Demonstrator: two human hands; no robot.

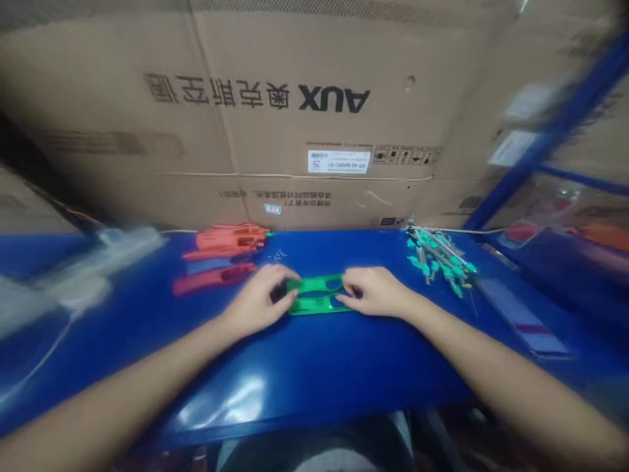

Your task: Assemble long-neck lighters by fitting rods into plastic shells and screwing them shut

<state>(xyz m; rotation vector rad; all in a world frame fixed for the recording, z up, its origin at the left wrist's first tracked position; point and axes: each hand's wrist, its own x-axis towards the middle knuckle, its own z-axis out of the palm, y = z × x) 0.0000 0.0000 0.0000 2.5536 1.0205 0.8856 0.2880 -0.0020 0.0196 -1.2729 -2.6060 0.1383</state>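
Note:
Two long green plastic pieces (pixel 317 305) lie side by side on the blue tabletop (pixel 314 367), each with an opening near its right end. They look like a pair of shell halves, though I cannot make out their exact kind. My left hand (pixel 258 298) curls its fingers and thumb round their left ends. At the right ends, my right hand (pixel 376 292) grips them between thumb and fingers. The tips of several fingers are hidden or blurred.
Orange and red plastic pieces (pixel 230 239) are stacked at the back left. Thin teal-and-metal parts (pixel 439 259) lie piled at the back right, near a flat packet (pixel 523 318). A large cardboard box (pixel 275 144) walls off the back. A white cable (pixel 44 364) runs along the left.

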